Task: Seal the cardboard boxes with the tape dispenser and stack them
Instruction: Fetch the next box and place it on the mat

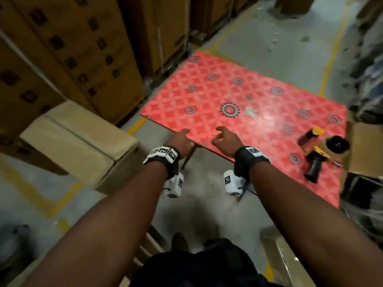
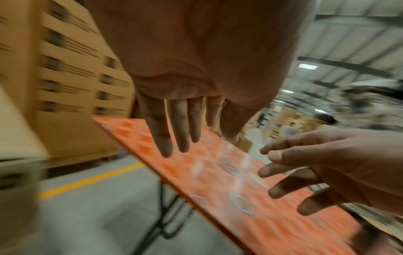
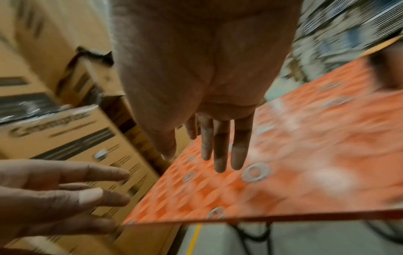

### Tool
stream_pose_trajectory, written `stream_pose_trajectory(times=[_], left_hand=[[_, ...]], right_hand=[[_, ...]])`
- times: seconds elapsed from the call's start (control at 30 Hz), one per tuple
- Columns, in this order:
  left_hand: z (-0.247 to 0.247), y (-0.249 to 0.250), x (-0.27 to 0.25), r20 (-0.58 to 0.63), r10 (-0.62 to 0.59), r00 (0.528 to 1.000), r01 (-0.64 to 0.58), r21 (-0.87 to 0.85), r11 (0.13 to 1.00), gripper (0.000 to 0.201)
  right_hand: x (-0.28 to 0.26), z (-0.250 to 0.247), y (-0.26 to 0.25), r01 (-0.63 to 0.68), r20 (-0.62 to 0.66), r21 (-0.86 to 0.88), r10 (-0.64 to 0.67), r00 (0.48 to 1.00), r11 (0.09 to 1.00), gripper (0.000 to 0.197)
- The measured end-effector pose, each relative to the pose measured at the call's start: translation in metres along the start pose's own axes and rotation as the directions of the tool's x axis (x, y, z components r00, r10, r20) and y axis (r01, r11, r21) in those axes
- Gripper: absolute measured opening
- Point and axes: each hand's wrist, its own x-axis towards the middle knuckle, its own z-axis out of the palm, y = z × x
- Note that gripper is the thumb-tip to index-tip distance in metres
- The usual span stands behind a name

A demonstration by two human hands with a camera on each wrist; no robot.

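Both my hands hover empty over the near left edge of a red patterned table (image 1: 259, 96). My left hand (image 1: 182, 136) has straight, spread fingers (image 2: 181, 131) just above the table edge. My right hand (image 1: 222, 136) is beside it, with relaxed fingers (image 3: 220, 148) holding nothing. A yellow and black tape dispenser (image 1: 323, 150) with a brown tape roll lies on the table's right end, well to the right of my right hand. On the floor to my left stand closed cardboard boxes (image 1: 76, 139) side by side. All views are motion-blurred.
Tall stacks of printed cartons (image 1: 68, 59) line the left side behind the table. An open carton (image 1: 364, 150) stands off the table's right end. Yellow lines (image 1: 333, 46) mark the grey floor. The table rests on thin black legs (image 2: 165, 212).
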Motion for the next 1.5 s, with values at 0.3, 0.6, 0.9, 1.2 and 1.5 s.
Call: stream_pose_trajectory(times=[0.3,0.6,0.9,1.2,1.5], left_hand=[[-0.079,-0.198,-0.019,-0.140,-0.385,0.912,0.362,-0.163,0.918,0.061],[-0.135,-0.329,-0.018,-0.161,-0.738,0.655,0.662,-0.348,0.664,0.066],[-0.155,-0.428,0.000,-0.103,-0.850,0.517,0.733,-0.460,0.501,0.066],[-0.156,-0.509,0.031,-0.029,-0.897,0.440,0.732,-0.567,0.378,0.077],[-0.127,-0.527,0.045,0.062,-0.870,0.489,0.733,-0.570,0.371,0.090]], right_hand=[[0.095,0.141,-0.155,0.282,0.348,-0.085,-0.237,0.907,0.956,0.059],[0.198,0.234,-0.277,0.495,0.565,-0.162,-0.331,0.755,0.853,0.061],[0.290,0.324,-0.336,0.550,0.640,-0.270,-0.280,0.716,0.791,0.061],[0.347,0.399,-0.354,0.441,0.652,-0.321,-0.142,0.745,0.838,0.073],[0.357,0.415,-0.330,0.531,0.751,-0.298,-0.149,0.643,0.793,0.076]])
